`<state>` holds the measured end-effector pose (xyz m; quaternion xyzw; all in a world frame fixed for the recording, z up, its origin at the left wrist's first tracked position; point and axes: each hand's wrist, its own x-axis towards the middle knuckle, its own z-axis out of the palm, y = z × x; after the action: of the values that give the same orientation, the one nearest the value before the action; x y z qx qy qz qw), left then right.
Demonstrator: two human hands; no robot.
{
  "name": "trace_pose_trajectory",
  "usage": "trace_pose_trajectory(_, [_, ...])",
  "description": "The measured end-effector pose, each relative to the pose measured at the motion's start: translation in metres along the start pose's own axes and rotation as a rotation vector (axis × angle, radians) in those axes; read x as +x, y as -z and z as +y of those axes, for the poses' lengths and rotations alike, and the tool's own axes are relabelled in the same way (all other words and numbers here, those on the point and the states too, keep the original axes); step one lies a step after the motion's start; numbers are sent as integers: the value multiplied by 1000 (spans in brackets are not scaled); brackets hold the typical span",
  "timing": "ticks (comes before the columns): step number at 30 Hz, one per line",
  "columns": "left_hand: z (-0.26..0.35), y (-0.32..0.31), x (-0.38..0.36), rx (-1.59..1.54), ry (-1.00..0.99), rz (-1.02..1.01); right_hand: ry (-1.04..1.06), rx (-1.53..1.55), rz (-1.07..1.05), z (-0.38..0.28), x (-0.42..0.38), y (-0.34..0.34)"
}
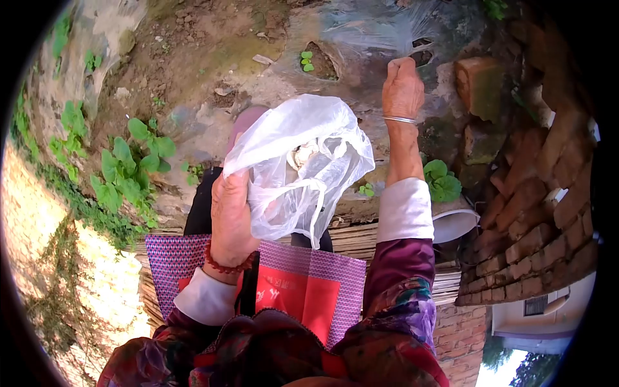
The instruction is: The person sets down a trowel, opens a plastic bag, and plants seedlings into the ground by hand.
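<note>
Left hand (229,209) is closed around the gathered neck of a thin white plastic bag (300,164), fingers wrapped tight, bag held up in front of the body, probably so the pale contents inside don't spill. Right hand (402,87) is reached out further, fingers bunched together, pinching at clear plastic sheeting (380,29) laid over the soil; what it grips exactly is hard to tell. Silver bangle (400,120) on the right wrist, red bead bracelet (227,264) on the left. A purple-and-red woven bag (309,284) hangs below. Seedlings (129,168) off left, brick wall (535,219) at right.
</note>
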<state>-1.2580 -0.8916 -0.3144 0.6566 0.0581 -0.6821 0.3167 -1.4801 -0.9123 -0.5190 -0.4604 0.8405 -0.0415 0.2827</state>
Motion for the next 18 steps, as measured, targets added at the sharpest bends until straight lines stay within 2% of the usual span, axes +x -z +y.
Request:
trace_pose_trajectory(5, [1,-2,2,-34,19,-57,171,-27,156,2,-13,-16])
trace_pose_trajectory(9, [3,3,1,-26,24,-107,140,84,257,4,-15,-17])
trace_pose_trajectory(11, [5,3,1,-20,29,-95,188,110,429,6,-15,-5])
trace_pose_trajectory(12, [6,2,1,-7,35,-75,188,111,429,3,-18,2])
trace_pose_trajectory(14, [7,1,2,12,47,-35,-71,721,258,-8,-35,27])
trace_pose_trajectory(17, [7,3,2,63,28,-15,-43,869,90,-54,-69,97])
trace_pose_trajectory(18, [7,-2,2,-64,33,-67,-24,897,53,-67,-83,116])
